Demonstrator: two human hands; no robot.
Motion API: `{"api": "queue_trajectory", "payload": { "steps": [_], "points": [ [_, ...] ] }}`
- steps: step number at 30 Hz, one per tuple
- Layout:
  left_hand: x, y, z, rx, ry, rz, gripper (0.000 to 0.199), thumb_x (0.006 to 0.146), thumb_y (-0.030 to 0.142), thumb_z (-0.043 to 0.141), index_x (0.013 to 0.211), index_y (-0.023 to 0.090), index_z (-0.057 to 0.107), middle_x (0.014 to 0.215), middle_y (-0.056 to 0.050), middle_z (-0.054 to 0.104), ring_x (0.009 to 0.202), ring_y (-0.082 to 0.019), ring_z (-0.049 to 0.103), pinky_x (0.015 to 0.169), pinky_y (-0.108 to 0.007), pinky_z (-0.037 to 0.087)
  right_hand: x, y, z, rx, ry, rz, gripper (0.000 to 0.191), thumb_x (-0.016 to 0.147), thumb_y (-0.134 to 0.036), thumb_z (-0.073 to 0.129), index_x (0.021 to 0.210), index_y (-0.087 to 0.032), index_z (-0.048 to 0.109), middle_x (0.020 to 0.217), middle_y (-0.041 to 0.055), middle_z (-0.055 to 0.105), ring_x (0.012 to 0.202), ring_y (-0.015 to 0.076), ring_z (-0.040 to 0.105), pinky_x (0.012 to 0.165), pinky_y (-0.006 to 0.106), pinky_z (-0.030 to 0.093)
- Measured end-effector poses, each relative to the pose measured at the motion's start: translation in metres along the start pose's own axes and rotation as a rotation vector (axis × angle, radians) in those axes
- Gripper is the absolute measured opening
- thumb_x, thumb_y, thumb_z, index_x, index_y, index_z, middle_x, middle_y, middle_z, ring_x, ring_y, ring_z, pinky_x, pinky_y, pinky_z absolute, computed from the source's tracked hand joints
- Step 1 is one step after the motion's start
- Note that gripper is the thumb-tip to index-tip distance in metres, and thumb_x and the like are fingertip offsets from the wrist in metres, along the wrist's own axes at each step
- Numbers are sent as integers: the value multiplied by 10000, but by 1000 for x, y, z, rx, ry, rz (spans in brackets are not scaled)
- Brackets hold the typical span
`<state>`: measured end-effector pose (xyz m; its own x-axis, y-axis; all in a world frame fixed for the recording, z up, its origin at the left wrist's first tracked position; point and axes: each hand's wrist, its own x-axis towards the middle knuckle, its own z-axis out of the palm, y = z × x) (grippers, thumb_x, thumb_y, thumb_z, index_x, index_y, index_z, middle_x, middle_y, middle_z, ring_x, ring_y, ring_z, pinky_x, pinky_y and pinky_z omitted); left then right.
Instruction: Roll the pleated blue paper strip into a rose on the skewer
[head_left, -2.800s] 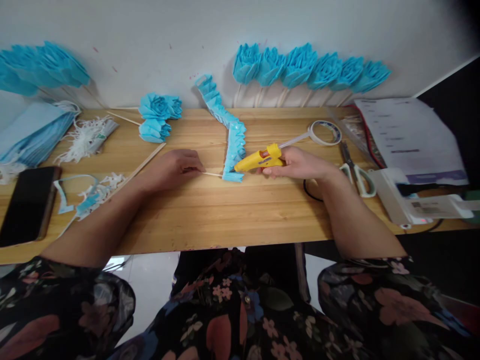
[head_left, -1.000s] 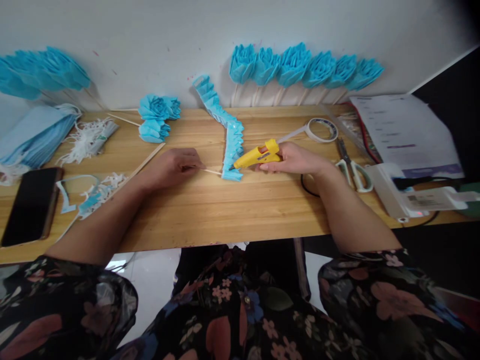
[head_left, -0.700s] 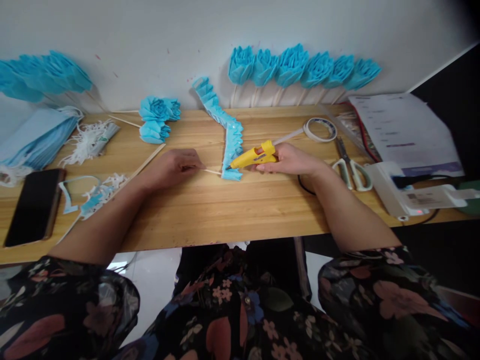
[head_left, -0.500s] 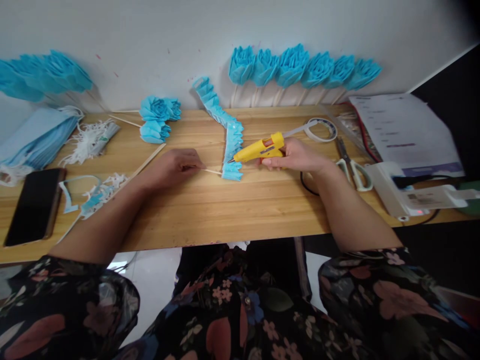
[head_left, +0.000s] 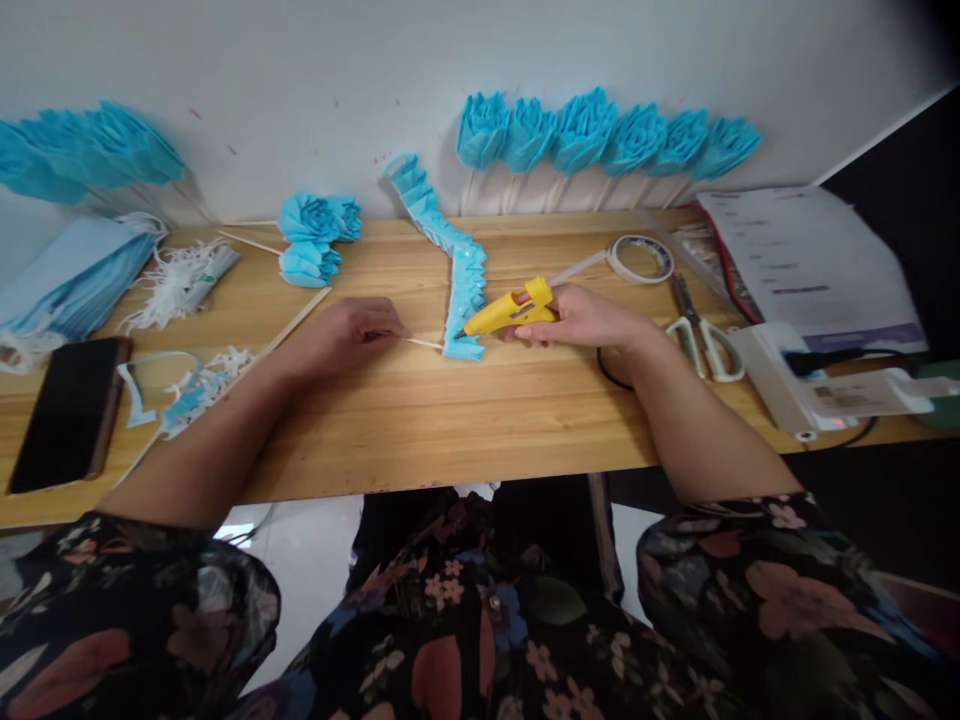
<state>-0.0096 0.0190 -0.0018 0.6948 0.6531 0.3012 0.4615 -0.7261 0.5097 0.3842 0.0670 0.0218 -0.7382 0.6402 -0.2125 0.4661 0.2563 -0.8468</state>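
Note:
A pleated blue strip (head_left: 466, 280) lies bent on the wooden tabletop, its near end toward me. My left hand (head_left: 360, 335) pinches a thin wooden stick (head_left: 424, 343), whose tip meets the strip's near end. In my right hand (head_left: 574, 318) is a yellow hot glue gun (head_left: 511, 308), its nozzle pointing left and down at the strip near the stick's tip. Whether the nozzle touches the strip I cannot tell. A translucent glue stick (head_left: 577, 267) sticks out of the gun's back.
Blue flowers on sticks (head_left: 585, 130) lean on the wall; more flowers (head_left: 309, 240) lie behind my left hand. At left are face masks (head_left: 82, 265) and a phone (head_left: 71, 415). Right are a tape roll (head_left: 640, 258), scissors (head_left: 705, 335), a power strip (head_left: 780, 375) and papers (head_left: 814, 265).
My right hand has moved the glue gun slightly left and toward me, so the nozzle sits lower along the strip. My left hand and the stick have stayed in place.

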Motion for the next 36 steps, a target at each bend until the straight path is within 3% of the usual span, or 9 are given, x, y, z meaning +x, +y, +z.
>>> {"api": "queue_trajectory", "payload": {
  "steps": [9,21,27,31,36],
  "points": [
    [1,3,-2,-15,-4,-25,289,1134,326,609,1036,194,846,1005,-98,822,875,-217,757,787,-308,572,-10,-9,-7,85,95,-2,588,893,-716,845,1137,-183,800,996,84,821,756,165,673,644,306,517],
    [1,3,0,-20,15,-34,282,1119,332,628,1045,210,871,989,-98,827,864,-219,766,783,-304,573,-9,-8,-10,-23,11,88,542,902,-702,795,1138,-217,845,993,83,833,828,205,715,707,354,584],
    [1,2,0,-28,7,-52,304,1128,362,622,1052,208,872,991,-103,828,875,-222,764,787,-314,579,-12,-14,-14,-99,20,142,577,876,-787,786,1003,-227,843,913,82,829,861,244,766,808,416,635],
    [0,2,1,-46,36,-24,290,1138,349,629,1056,213,872,995,-100,827,879,-212,764,791,-304,571,-16,-16,-17,-53,41,107,609,846,-838,796,934,-236,828,986,92,856,945,262,800,882,418,651],
    [0,3,1,-41,36,-28,283,1124,335,632,1047,208,874,984,-100,829,852,-212,762,777,-305,570,-16,-12,-15,-1,57,31,593,890,-822,788,887,-230,762,779,30,761,698,169,682,703,336,563]
  ]
}}
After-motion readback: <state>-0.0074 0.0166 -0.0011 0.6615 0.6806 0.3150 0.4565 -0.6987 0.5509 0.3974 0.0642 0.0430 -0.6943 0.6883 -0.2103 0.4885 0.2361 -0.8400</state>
